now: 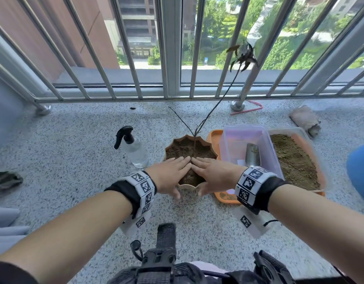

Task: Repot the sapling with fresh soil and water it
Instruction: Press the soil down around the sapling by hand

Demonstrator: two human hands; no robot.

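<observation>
A thin bare sapling (205,119) with a few dark wilted leaves at its top stands in a scalloped brown pot (186,138) full of dark soil (183,149). My left hand (170,173) and my right hand (214,174) lie flat on the soil on either side of the stem, fingers straight, fingertips almost meeting. Both thumbs hang over the pot's near rim. A clear spray bottle (135,149) with a black trigger head stands just left of the pot.
Right of the pot an orange tray (212,136) holds a clear plastic box (238,138) with a metal trowel (252,154) inside, and a second tray of loose brown soil (293,158). A metal railing (136,97) runs along the far edge of the speckled floor.
</observation>
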